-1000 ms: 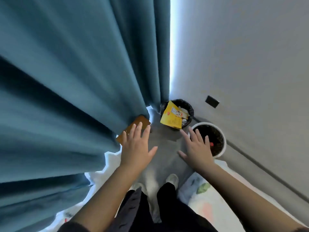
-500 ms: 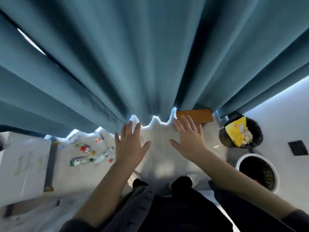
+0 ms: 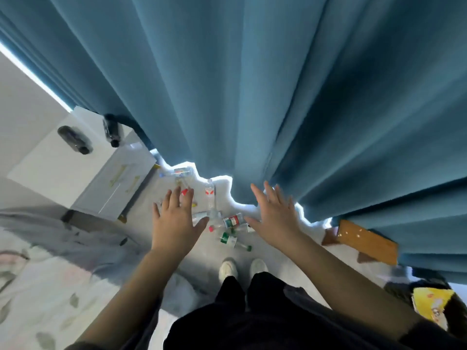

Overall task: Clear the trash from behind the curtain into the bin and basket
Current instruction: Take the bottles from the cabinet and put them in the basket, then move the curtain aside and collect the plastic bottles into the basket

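Teal curtain (image 3: 252, 97) hangs just ahead of my fingers (image 3: 174, 198), spread wide and holding nothing. My left hand (image 3: 174, 223) hovers over plastic bottles (image 3: 231, 221) strewn on the pale floor (image 3: 144, 231) at the hem; my right hand (image 3: 274, 215) is raised near the folds. A white cabinet (image 3: 83, 168) stands left, the black bin (image 3: 453, 308) with a yellow packet (image 3: 429, 304) far right.
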